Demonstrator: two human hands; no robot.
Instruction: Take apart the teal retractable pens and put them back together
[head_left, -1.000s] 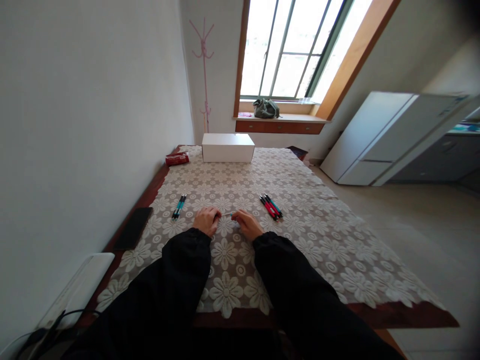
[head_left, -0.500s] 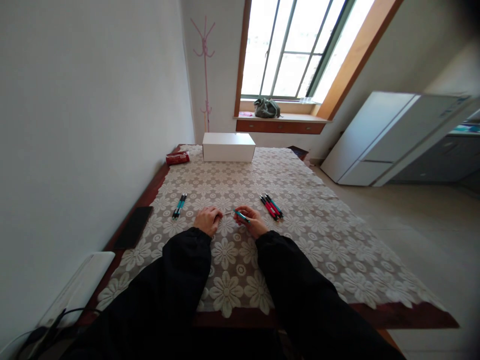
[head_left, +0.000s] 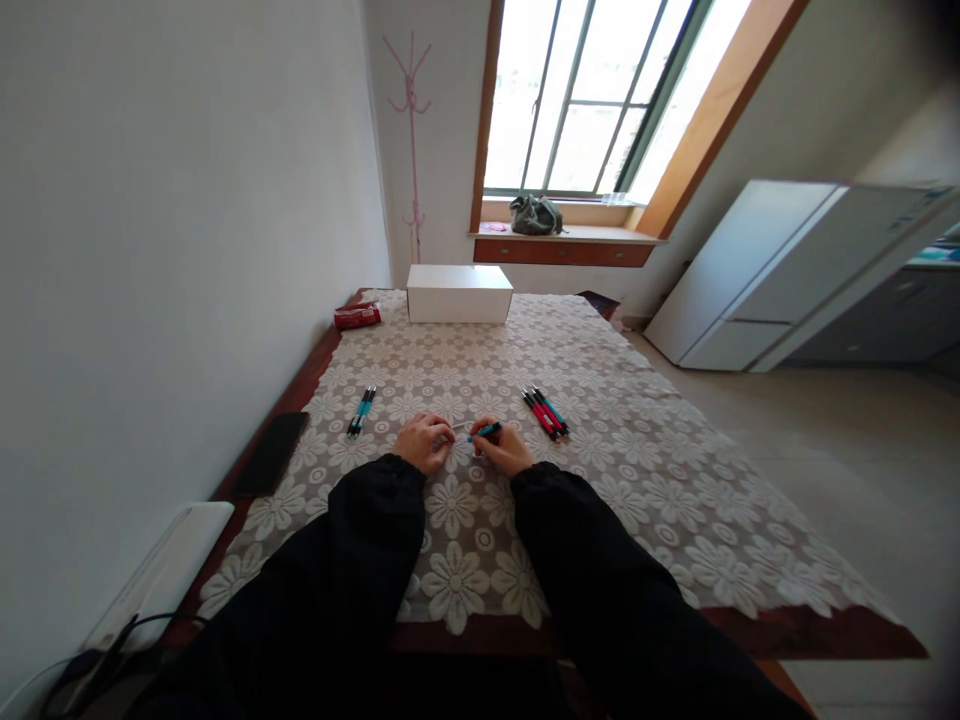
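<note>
Right hand pinches a teal pen mid-counter near the front edge, left hand clenched on its thin refill, which could bend if misaligned.

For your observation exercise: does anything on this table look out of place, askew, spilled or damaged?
Nothing is spilled or visibly damaged. The lace tablecloth lies flat, and the pens sit in two tidy groups, teal ones left and red and teal ones right. Only the teal pen in the right hand is apart, with a thin white piece at the left hand.
</note>
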